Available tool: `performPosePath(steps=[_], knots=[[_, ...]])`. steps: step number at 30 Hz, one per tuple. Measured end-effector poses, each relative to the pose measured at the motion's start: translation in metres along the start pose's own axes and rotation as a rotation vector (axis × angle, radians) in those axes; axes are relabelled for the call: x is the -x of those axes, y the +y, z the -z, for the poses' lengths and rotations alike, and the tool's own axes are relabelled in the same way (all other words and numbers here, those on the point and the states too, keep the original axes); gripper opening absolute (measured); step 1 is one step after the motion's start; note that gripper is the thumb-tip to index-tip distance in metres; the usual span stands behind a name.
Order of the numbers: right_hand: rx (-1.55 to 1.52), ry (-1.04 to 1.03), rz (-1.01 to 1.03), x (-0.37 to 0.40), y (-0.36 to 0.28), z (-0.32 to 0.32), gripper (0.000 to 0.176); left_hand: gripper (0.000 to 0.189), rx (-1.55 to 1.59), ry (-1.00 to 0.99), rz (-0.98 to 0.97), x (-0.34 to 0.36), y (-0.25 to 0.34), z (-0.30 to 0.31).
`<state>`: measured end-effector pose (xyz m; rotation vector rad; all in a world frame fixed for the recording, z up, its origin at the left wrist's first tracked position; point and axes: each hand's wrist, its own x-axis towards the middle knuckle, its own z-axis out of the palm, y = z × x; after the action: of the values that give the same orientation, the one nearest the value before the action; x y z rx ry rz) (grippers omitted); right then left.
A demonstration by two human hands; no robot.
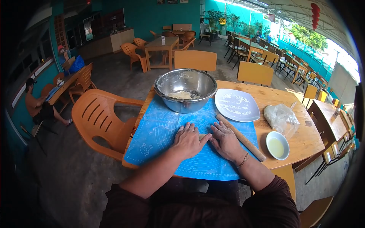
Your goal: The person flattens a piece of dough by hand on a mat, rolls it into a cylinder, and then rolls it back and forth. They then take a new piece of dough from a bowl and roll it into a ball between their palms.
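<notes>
My left hand point(187, 141) lies palm down on a blue silicone pastry mat point(152, 131), its fingers stretched forward. Beside it, my right hand point(226, 142) is also palm down with its fingers extended. A small pale piece of what looks like dough point(202, 136) shows between the hands near the thumbs; the rest of it, if any, is hidden under them. Just right of my right hand, a wooden rolling pin point(243, 138) lies diagonally across the mat. Beyond the hands stands a steel mixing bowl point(186, 106) with a lump of dough point(180, 95) inside.
A flour-dusted white plate point(237, 105) sits right of the bowl. Farther right are a plastic bag of white powder point(279, 117) and a small bowl of yellowish liquid point(277, 147). An orange chair point(100, 117) stands against the left table edge. A person point(36, 100) sits far left.
</notes>
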<state>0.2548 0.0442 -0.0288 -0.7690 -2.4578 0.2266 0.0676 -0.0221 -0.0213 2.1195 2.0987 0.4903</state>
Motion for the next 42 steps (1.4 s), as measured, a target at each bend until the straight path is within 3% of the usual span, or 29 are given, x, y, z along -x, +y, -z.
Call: performPosePath(steps=[5, 11, 23, 35, 37, 42], knots=[[0.008, -0.001, 0.016, 0.001, 0.001, -0.002, 0.047, 0.087, -0.006, -0.032, 0.002, 0.001, 0.001, 0.003], [-0.033, -0.023, 0.001, -0.002, -0.007, 0.006, 0.050, 0.080, -0.026, 0.125, -0.017, 0.001, -0.001, 0.003], [-0.016, -0.005, 0.013, -0.002, -0.003, 0.002, 0.048, 0.084, -0.104, 0.119, 0.127, 0.001, -0.007, -0.003], [-0.091, -0.073, 0.026, -0.004, -0.007, 0.006, 0.047, 0.078, -0.049, 0.034, 0.099, 0.013, 0.004, 0.009], [-0.103, -0.090, 0.004, -0.005, -0.009, 0.008, 0.048, 0.079, -0.075, 0.128, 0.035, 0.013, 0.004, 0.006], [-0.075, -0.158, 0.026, -0.002, -0.008, 0.006, 0.055, 0.081, -0.003, 0.017, -0.058, 0.015, 0.006, 0.013]])
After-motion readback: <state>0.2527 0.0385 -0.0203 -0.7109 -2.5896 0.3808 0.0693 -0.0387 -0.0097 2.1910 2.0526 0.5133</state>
